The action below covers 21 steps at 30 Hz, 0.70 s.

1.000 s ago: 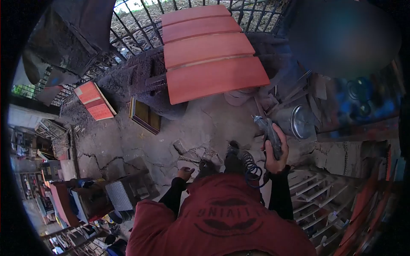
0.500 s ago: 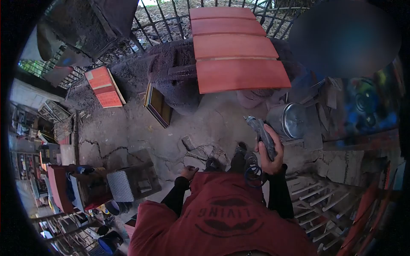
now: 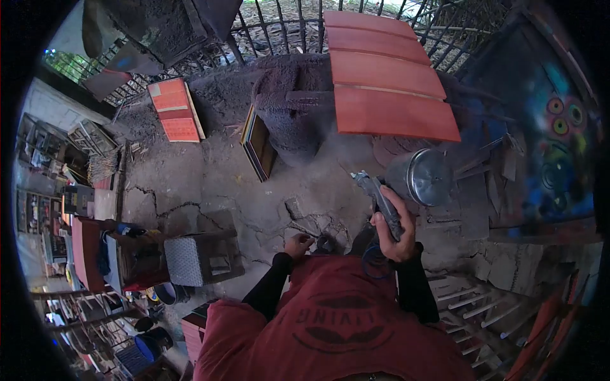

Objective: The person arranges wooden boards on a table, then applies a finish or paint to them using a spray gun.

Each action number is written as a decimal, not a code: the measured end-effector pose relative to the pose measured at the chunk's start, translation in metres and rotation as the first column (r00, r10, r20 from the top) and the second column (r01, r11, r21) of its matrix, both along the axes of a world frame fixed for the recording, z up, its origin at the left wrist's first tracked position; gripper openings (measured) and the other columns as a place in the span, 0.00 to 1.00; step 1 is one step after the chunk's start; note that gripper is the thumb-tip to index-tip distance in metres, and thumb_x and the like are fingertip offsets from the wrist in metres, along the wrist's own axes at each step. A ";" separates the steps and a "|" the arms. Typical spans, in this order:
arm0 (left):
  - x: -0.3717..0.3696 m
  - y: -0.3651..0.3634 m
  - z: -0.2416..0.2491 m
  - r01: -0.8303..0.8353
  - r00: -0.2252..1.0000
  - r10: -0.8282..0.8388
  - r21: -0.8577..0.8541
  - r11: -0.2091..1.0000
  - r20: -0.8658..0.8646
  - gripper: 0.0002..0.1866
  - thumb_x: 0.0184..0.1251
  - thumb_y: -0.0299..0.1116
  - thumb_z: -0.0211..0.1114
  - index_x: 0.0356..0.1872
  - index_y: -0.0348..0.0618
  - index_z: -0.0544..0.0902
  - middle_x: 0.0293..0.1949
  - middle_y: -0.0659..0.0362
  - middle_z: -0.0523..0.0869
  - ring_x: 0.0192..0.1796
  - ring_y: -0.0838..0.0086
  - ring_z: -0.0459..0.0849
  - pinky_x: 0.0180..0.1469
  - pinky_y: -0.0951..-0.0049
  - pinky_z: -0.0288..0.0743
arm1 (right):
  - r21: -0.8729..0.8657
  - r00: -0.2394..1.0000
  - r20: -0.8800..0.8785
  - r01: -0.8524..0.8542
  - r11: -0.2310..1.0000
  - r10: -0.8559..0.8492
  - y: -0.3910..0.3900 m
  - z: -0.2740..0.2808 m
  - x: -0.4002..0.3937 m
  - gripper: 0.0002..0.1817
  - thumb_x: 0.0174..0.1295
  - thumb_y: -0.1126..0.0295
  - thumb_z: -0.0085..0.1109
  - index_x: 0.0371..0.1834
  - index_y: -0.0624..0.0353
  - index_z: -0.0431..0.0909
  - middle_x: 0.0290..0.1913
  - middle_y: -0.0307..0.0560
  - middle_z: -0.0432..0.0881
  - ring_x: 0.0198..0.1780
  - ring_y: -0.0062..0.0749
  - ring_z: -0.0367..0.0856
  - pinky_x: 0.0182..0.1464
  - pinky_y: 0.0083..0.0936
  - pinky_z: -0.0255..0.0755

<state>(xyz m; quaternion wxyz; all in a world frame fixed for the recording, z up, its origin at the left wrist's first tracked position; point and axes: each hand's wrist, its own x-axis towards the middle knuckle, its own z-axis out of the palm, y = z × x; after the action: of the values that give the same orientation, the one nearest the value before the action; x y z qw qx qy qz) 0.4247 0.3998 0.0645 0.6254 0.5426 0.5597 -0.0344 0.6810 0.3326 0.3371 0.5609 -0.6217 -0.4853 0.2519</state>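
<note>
My right hand (image 3: 395,228) is wrapped round a grey, worn spray gun (image 3: 381,200), its nozzle pointing up and left toward the red panels. A faint haze hangs in the air ahead of the nozzle. Several flat red panels (image 3: 394,108) lie in a row beyond it, above a rough, paint-crusted support. Beside the gun stands a silver metal can (image 3: 429,178) with a lid-like round top. A dark coiled hose (image 3: 378,262) hangs below my right hand. Low by my body, my left hand (image 3: 297,245) is closed with curled fingers, and no object shows in it.
Orange-red boards (image 3: 175,111) and a stack of framed panels (image 3: 257,145) lean at the left. A grey woven-top stool (image 3: 184,260) stands on the cracked concrete floor. Metal bars (image 3: 279,28) run behind the panels. At right are a colourfully painted board (image 3: 553,140) and a slatted rack (image 3: 473,301).
The view has swung left, so the panels and boards appear further right. A dark blurred patch at upper right is gone. Haze now shows near the spray gun's nozzle.
</note>
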 end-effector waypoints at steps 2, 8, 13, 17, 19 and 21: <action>0.025 0.004 0.008 0.170 0.972 -0.179 0.072 0.983 0.150 0.30 0.56 0.52 0.63 0.50 0.34 0.75 0.42 0.48 0.83 0.44 0.65 0.82 0.46 0.69 0.75 | 0.029 0.993 0.111 -0.028 0.999 0.024 0.005 0.006 -0.005 0.22 0.56 0.78 0.52 0.57 0.65 0.67 0.47 0.56 0.77 0.42 0.38 0.81 0.47 0.28 0.72; 0.138 -0.007 0.105 0.230 0.637 -0.301 0.198 0.953 0.710 0.18 0.67 0.37 0.56 0.52 0.36 0.74 0.46 0.55 0.81 0.49 0.73 0.78 0.50 0.73 0.71 | 0.089 0.987 -0.018 -0.159 0.983 0.161 0.025 0.039 0.009 0.23 0.58 0.79 0.50 0.60 0.65 0.64 0.43 0.56 0.78 0.37 0.33 0.81 0.41 0.27 0.74; 0.170 -0.004 0.234 0.208 0.368 -0.168 0.095 0.974 0.915 0.14 0.70 0.32 0.53 0.53 0.38 0.73 0.39 0.65 0.79 0.43 0.84 0.74 0.44 0.81 0.69 | 0.042 0.987 -0.087 -0.129 0.991 0.132 0.039 0.056 0.041 0.23 0.60 0.79 0.47 0.61 0.64 0.63 0.51 0.55 0.73 0.41 0.31 0.78 0.42 0.24 0.75; 0.189 0.006 0.242 0.301 0.372 -0.135 0.018 0.953 0.919 0.16 0.71 0.34 0.52 0.54 0.37 0.72 0.38 0.65 0.78 0.41 0.85 0.72 0.45 0.81 0.68 | 0.055 0.987 -0.110 -0.108 0.993 0.114 0.058 0.064 0.058 0.23 0.61 0.79 0.46 0.62 0.63 0.62 0.48 0.50 0.73 0.38 0.25 0.76 0.40 0.21 0.74; 0.202 0.011 0.223 0.253 0.400 -0.058 -0.049 0.966 0.915 0.17 0.71 0.35 0.51 0.55 0.37 0.71 0.39 0.64 0.78 0.42 0.84 0.73 0.46 0.80 0.68 | 0.040 0.985 -0.109 -0.128 0.991 0.131 0.072 0.066 0.068 0.24 0.61 0.79 0.46 0.62 0.62 0.62 0.45 0.49 0.74 0.37 0.24 0.76 0.39 0.21 0.74; 0.223 0.016 0.180 0.162 0.452 0.060 -0.149 0.976 0.890 0.21 0.74 0.40 0.45 0.59 0.34 0.68 0.43 0.60 0.79 0.47 0.79 0.75 0.50 0.76 0.70 | 0.017 0.988 -0.103 -0.110 0.994 0.111 0.089 0.072 0.074 0.23 0.62 0.78 0.47 0.63 0.58 0.63 0.39 0.46 0.77 0.34 0.20 0.74 0.37 0.19 0.72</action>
<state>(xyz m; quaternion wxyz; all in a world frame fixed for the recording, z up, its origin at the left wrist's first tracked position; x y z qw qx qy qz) 0.6480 0.4156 0.2447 0.8780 0.4269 0.1261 0.1761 0.7551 0.4219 0.4088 0.5741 -0.5766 -0.4907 0.3117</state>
